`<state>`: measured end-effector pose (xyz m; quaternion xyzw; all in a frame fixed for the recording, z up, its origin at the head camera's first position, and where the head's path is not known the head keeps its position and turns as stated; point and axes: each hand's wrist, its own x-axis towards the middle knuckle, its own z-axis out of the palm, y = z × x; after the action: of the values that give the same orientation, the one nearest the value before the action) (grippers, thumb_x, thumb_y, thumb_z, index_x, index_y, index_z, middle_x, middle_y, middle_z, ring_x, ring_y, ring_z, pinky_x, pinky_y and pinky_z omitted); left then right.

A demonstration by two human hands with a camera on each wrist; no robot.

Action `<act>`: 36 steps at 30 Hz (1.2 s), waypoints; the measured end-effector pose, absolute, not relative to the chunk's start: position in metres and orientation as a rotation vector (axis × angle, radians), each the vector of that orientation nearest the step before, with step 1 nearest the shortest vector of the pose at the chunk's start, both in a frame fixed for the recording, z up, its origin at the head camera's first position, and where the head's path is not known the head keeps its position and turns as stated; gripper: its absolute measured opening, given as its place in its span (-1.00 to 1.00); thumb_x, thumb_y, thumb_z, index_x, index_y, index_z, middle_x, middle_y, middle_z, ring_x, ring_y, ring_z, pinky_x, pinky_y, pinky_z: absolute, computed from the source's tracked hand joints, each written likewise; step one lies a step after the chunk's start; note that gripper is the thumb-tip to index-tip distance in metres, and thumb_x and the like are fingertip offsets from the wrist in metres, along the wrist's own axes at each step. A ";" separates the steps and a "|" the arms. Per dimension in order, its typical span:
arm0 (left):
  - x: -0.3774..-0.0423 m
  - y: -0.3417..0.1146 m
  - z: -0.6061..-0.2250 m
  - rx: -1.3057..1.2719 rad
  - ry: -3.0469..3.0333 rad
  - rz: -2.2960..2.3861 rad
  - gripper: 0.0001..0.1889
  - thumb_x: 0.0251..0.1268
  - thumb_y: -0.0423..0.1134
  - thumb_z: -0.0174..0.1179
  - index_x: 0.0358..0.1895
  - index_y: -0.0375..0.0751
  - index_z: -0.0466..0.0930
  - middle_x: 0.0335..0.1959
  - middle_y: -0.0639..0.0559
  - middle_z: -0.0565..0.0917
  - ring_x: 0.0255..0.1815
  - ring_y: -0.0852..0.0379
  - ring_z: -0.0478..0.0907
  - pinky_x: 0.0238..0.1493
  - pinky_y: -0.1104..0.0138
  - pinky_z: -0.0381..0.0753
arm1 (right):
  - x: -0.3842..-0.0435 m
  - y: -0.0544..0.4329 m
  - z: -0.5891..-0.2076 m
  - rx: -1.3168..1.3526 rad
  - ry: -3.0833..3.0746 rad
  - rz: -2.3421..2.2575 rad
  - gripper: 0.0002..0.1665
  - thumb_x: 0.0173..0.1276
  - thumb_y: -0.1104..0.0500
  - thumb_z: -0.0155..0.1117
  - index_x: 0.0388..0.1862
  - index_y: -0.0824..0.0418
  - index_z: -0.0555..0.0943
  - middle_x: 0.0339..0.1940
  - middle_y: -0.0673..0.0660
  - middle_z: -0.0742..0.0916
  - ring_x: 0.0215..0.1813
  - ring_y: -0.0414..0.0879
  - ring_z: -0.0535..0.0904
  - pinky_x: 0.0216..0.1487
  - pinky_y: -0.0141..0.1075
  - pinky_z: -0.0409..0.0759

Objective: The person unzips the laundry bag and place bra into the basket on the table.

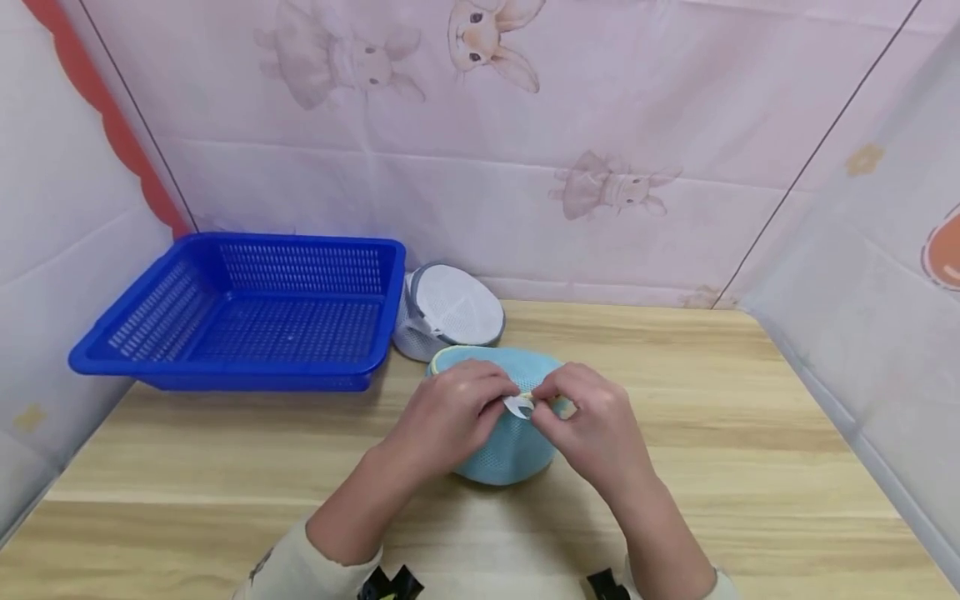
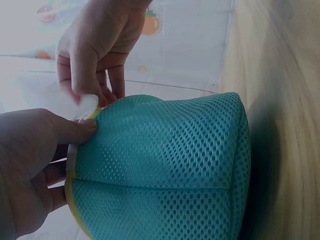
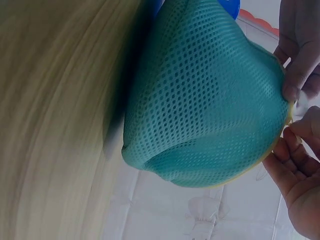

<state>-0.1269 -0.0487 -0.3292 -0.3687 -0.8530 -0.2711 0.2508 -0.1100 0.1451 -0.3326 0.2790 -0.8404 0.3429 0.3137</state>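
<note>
A light-blue mesh laundry bag (image 1: 504, 457) with yellow edging stands on the table in front of me. At its near top edge my left hand (image 1: 452, 412) pinches the rim between thumb and fingers. Just to the right, the thumb and fingertips of my right hand (image 1: 597, 421) grip the same yellow-edged rim. A small white strip (image 1: 519, 406) curls up between the two hands. In the left wrist view the yellow edging (image 2: 76, 206) runs down from the left thumb. The right wrist view has both hands (image 3: 300, 165) close together on the rim.
A blue plastic basket (image 1: 225, 379) with slotted walls stands at the left. Between it and the back wall's foot, behind the blue bag, sits a white mesh laundry bag (image 1: 459, 304) with grey edging. Patterned cloth walls (image 1: 480, 183) border the wooden table (image 1: 712, 400).
</note>
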 end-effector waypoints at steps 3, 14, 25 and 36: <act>-0.128 -0.050 -0.330 -0.992 -2.331 -0.747 -0.83 0.14 -0.43 0.36 -0.27 -0.06 0.77 -0.25 0.16 0.74 -0.10 0.21 0.66 -0.08 0.37 0.66 | -0.109 0.146 -0.333 0.729 -2.224 0.912 -0.77 -0.03 0.47 0.28 -0.52 0.15 0.66 -0.48 -0.09 0.70 -0.39 -0.28 0.57 -0.38 -0.42 0.60; -0.129 -0.052 -0.328 -0.933 -2.379 -0.766 -0.82 0.15 -0.43 0.33 -0.27 -0.05 0.76 -0.22 0.16 0.74 -0.09 0.21 0.66 -0.04 0.35 0.65 | -0.104 0.140 -0.329 0.843 -2.165 0.906 -0.81 0.01 0.44 0.28 -0.50 0.16 0.66 -0.48 -0.04 0.70 -0.39 -0.21 0.59 -0.33 -0.45 0.60; -0.125 -0.046 -0.328 -1.020 -2.345 -0.722 -0.74 0.06 -0.52 0.29 -0.27 -0.07 0.78 -0.30 0.19 0.73 -0.20 0.25 0.63 -0.17 0.43 0.64 | -0.106 0.138 -0.335 0.795 -2.276 0.817 -0.78 0.05 0.44 0.25 -0.43 0.13 0.64 -0.50 -0.10 0.68 -0.43 -0.31 0.55 -0.38 -0.47 0.59; -0.128 -0.050 -0.327 -1.011 -2.341 -0.741 -0.76 0.08 -0.51 0.28 -0.36 -0.04 0.76 -0.35 0.21 0.73 -0.21 0.26 0.65 -0.20 0.42 0.64 | -0.108 0.139 -0.335 0.757 -2.305 0.799 -0.76 -0.02 0.44 0.12 -0.54 0.10 0.52 -0.66 -0.14 0.48 -0.57 -0.37 0.31 -0.56 -0.58 0.32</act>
<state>-0.1278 -0.0501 -0.3266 -0.3696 -0.8556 -0.2709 0.2407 -0.1075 0.1388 -0.3354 0.2837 -0.8637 0.2996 0.2895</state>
